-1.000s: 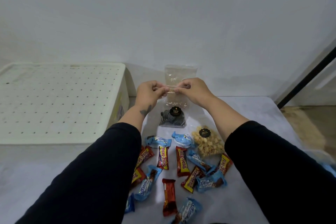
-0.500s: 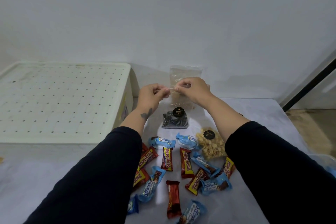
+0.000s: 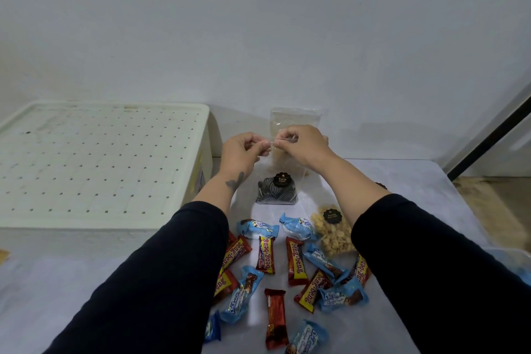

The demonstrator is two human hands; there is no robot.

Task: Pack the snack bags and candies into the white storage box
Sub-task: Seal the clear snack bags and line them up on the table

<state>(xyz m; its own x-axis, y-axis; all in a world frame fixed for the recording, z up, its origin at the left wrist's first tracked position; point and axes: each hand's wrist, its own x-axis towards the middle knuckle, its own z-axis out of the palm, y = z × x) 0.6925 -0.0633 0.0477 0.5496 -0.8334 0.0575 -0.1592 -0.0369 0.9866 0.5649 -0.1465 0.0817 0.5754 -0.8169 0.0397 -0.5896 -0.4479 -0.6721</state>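
Note:
My left hand [image 3: 244, 149] and my right hand [image 3: 301, 145] pinch the upper part of a clear snack bag [image 3: 294, 121] held upright over the table, fingertips almost touching. Dark swirl cookies [image 3: 276, 191] under a black round label fill its bottom. A second clear bag of pale nuts [image 3: 334, 231] lies to the right, partly under my right sleeve. Several red-yellow and blue wrapped candies [image 3: 293, 264] lie scattered on the white table near me. The white storage box [image 3: 94, 164] stands at the left with its perforated lid on.
A white wall rises right behind the table. The table's right edge [image 3: 459, 204] drops to a tan floor, with a dark door frame [image 3: 494, 135] beyond. A clear plastic thing [image 3: 514, 260] shows at the far right edge.
Both hands stay pinched on the bag's top and have slid slightly along it. The view has shifted a little; the candies and box lie as before.

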